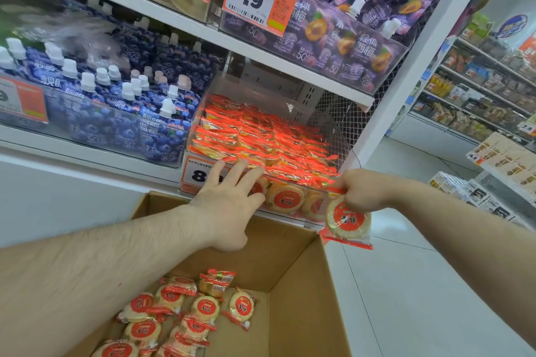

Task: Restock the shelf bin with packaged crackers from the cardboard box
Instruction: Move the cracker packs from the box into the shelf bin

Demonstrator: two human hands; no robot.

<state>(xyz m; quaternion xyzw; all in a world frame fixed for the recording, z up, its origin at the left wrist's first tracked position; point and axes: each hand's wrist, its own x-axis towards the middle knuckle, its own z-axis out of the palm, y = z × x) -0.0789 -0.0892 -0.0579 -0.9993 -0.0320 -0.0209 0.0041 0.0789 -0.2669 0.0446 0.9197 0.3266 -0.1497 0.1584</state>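
A cracker packet [349, 220] is pinched by its top edge in the right hand [366, 190], just beside the clear shelf bin [301, 206]. The bin's front rim is touched by the left hand's [229, 203] straight fingers. More packets are seen in the cardboard box [298, 284] below.

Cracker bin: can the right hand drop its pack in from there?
Probably yes. The right hand pinches a cracker pack at the cracker bin front corner; the top is open, though piled nearly rim-high.

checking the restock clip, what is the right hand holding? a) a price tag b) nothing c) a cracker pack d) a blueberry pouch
c: the right hand pinches a cracker pack by its top edge, just outside the shelf bin.
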